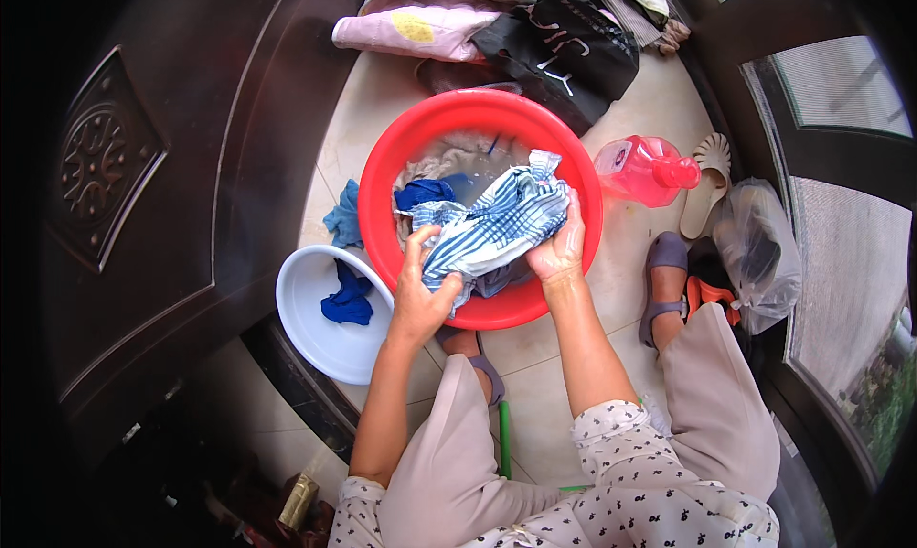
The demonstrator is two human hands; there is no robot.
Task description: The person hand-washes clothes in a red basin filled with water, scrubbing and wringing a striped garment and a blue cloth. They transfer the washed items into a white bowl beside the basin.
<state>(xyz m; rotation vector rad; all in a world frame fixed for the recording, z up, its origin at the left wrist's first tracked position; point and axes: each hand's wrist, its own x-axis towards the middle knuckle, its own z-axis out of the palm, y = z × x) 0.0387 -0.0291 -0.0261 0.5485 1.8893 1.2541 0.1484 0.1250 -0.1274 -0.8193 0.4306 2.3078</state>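
Note:
A wet blue-and-white checked cloth (494, 218) is bunched between my two hands, above a red plastic basin (380, 261). My left hand (423, 286) grips its lower left end, thumb and fingers around the fabric. At the other end, my right hand (562, 240) holds the cloth from the right, its fingers partly hidden behind it. Cloudy water (480, 157) fills the basin under the cloth. In that water lie a deep blue cloth (424, 193) and a pale greyish cloth (430, 167). A grey-purple fabric (501, 279) shows beneath the checked one.
A white basin (301, 333) with a dark blue cloth (349, 301) stands at the left, near a teal cloth (345, 215). Right of the red basin are a pink liquid bottle (645, 172), a beige slipper (708, 182) and a clear plastic bag (759, 254). A black bag (566, 53) lies beyond.

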